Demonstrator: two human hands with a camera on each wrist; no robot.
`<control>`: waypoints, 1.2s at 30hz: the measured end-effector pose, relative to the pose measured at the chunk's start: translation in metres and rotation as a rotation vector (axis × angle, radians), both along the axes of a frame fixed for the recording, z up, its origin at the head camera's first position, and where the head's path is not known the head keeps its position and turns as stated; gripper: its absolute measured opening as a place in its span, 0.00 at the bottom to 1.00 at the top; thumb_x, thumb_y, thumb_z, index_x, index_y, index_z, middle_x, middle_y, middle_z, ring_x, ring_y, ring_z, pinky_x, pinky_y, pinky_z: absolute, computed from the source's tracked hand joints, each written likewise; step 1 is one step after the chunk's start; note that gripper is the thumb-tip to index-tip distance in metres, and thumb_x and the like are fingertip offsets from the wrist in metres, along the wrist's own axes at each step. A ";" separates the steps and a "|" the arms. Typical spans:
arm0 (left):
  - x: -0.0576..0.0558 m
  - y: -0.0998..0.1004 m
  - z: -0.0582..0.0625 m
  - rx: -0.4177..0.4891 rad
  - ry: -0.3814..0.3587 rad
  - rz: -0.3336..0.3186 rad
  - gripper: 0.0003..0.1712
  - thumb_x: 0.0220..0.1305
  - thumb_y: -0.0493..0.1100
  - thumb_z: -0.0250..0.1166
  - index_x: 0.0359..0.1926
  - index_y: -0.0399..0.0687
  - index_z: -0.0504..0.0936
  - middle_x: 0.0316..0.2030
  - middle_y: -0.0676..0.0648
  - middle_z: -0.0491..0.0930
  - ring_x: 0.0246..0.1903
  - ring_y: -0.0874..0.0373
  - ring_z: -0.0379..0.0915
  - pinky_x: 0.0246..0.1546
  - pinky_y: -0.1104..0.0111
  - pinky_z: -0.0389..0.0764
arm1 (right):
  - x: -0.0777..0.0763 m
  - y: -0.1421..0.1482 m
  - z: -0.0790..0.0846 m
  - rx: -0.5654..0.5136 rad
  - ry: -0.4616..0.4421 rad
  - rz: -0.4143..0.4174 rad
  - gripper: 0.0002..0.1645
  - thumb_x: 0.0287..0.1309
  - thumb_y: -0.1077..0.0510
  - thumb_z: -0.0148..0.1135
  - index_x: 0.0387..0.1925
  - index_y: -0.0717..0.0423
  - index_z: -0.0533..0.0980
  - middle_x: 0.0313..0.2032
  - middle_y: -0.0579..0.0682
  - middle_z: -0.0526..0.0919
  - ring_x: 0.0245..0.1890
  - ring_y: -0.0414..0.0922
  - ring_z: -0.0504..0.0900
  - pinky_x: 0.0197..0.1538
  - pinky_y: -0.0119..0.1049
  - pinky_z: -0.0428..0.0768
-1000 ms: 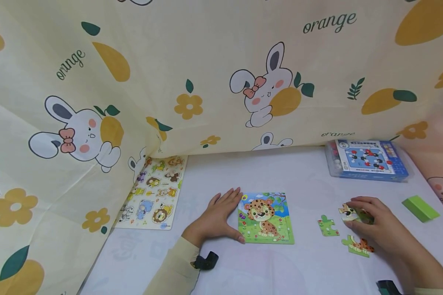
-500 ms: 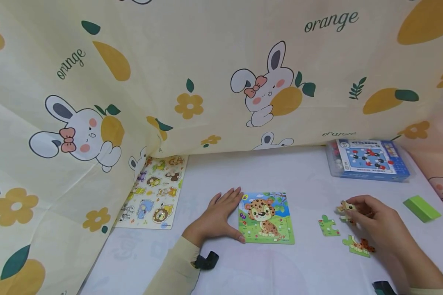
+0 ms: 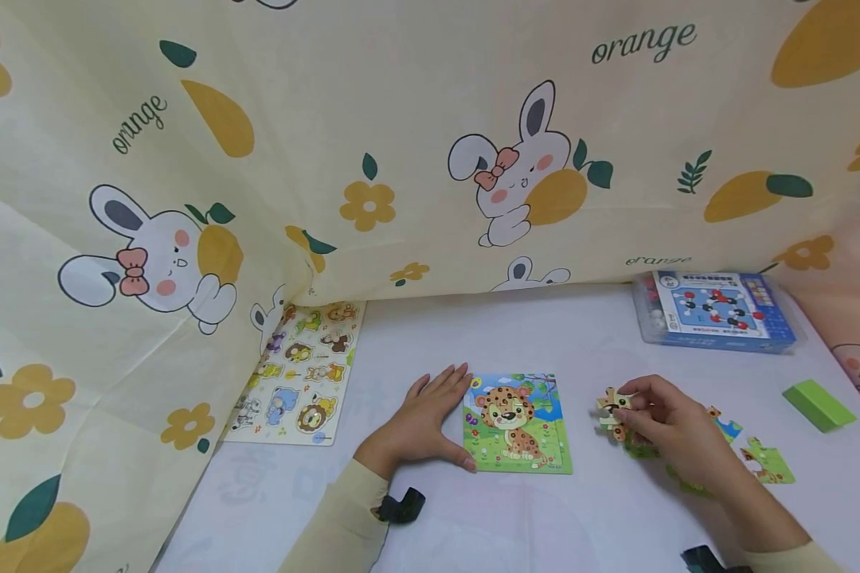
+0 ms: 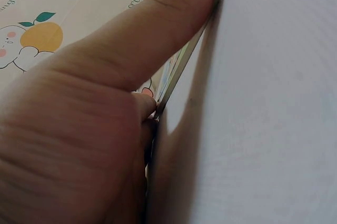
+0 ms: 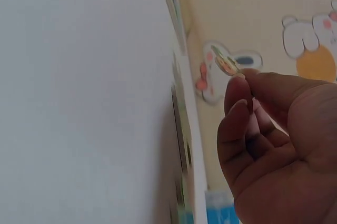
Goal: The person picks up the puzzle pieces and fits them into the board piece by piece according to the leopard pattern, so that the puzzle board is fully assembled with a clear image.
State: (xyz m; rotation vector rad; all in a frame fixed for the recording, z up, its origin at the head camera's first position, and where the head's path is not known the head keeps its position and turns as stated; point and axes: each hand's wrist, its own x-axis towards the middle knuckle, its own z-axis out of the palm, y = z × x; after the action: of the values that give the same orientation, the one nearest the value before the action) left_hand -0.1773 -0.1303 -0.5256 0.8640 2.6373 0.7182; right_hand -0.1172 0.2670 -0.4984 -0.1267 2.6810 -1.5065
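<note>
A square leopard puzzle board [image 3: 519, 446] lies on the white table in the head view. My left hand [image 3: 419, 426] rests flat at its left edge, fingers straight and thumb at the lower left corner. In the left wrist view the thumb [image 4: 152, 24] lies along the board's edge. Between thumb and fingertips, my right hand [image 3: 677, 430] pinches a jigsaw piece [image 3: 611, 414] with spotted cream and orange print, held to the right of the board. The right wrist view shows that piece [image 5: 226, 62] edge-on, raised at the fingertips.
Loose puzzle pieces lie under and beside the right hand, including a green one [image 3: 770, 461]; some are partly hidden. A green block [image 3: 819, 404] sits farther right. A blue molecule-model box [image 3: 720, 310] stands at the back right, an animal sticker sheet [image 3: 308, 394] at the left.
My right hand has lifted the jigsaw piece and carried it left toward the board, uncovering other pieces on its right. The left hand and the board have stayed put.
</note>
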 end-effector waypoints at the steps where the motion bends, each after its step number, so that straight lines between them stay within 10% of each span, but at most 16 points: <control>1: 0.000 0.000 0.000 0.001 -0.001 0.000 0.83 0.42 0.73 0.87 0.89 0.48 0.51 0.87 0.55 0.42 0.85 0.60 0.29 0.82 0.52 0.30 | 0.000 -0.004 0.000 -0.012 0.009 0.010 0.18 0.74 0.65 0.69 0.61 0.63 0.76 0.40 0.56 0.81 0.31 0.47 0.83 0.30 0.36 0.85; 18: 0.000 0.000 -0.001 -0.004 0.008 -0.004 0.83 0.42 0.73 0.87 0.89 0.48 0.50 0.87 0.55 0.41 0.85 0.59 0.30 0.82 0.51 0.31 | -0.004 -0.066 -0.007 -0.163 -0.028 0.166 0.24 0.66 0.69 0.74 0.61 0.67 0.78 0.41 0.53 0.83 0.34 0.43 0.85 0.33 0.34 0.85; 36: 0.000 0.000 0.000 -0.012 -0.002 -0.005 0.83 0.43 0.73 0.86 0.89 0.49 0.50 0.87 0.55 0.41 0.85 0.59 0.29 0.82 0.52 0.30 | -0.013 -0.112 -0.014 -0.112 -0.041 0.148 0.25 0.65 0.67 0.76 0.62 0.65 0.80 0.39 0.48 0.84 0.36 0.44 0.84 0.39 0.31 0.85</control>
State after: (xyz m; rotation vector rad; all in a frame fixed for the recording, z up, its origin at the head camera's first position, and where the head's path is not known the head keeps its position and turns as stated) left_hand -0.1776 -0.1304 -0.5251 0.8660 2.6335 0.7007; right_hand -0.1301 0.1555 -0.5127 -0.2901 2.4944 -1.5950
